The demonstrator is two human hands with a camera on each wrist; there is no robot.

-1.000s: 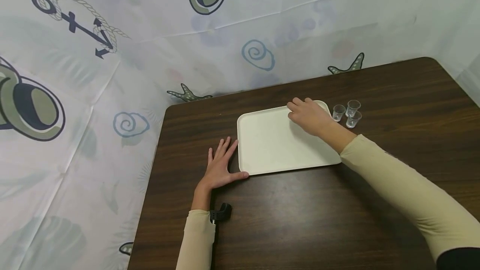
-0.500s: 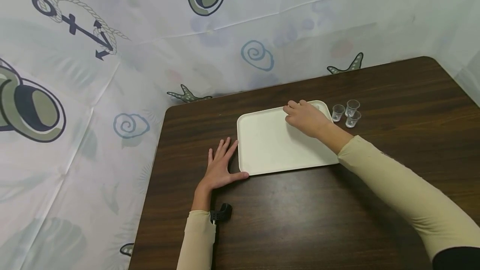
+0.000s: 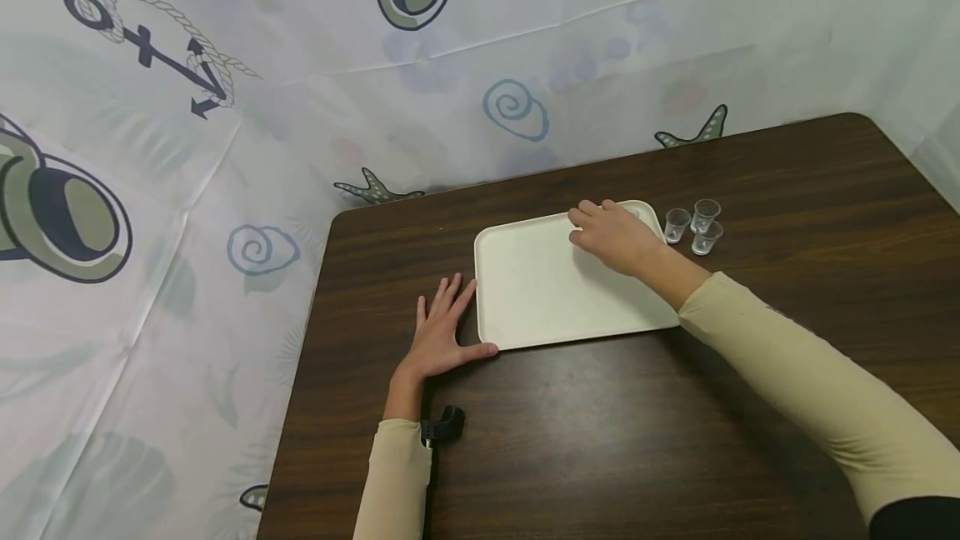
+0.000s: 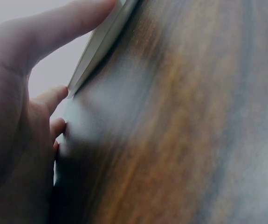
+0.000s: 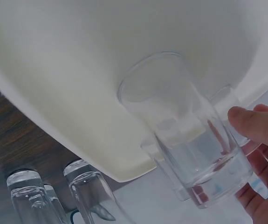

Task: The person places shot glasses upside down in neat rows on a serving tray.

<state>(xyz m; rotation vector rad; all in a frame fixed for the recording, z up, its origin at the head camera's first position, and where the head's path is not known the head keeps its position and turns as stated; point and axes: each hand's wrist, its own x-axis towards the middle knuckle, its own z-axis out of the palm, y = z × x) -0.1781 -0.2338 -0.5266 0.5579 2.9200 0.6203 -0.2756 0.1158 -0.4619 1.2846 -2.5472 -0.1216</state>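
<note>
A cream tray point(image 3: 525, 290) lies on the dark wooden table. My left hand point(image 3: 435, 348) rests with spread fingers at its near left corner; thumb and forefinger touch the edge. Over the tray's far part, my right hand point(image 3: 617, 238) bends its fingers downward. In the right wrist view, thumb and fingers pinch a clear shot glass point(image 5: 226, 99), partly covered by another clear glass point(image 5: 185, 123) nearer the camera. Behind them shows the side of one more glass point(image 5: 164, 165). The head view mostly hides these glasses behind the hand.
Several clear shot glasses stand close together right of the tray, one point(image 3: 677, 225) nearest its edge, another point(image 3: 706, 215) farther back. The table point(image 3: 585, 440) meets a patterned cloth backdrop point(image 3: 420, 123) at its far edge.
My right hand has shifted slightly left over the tray during the first half second, then hardly moved. The left hand and the tray stay where they were.
</note>
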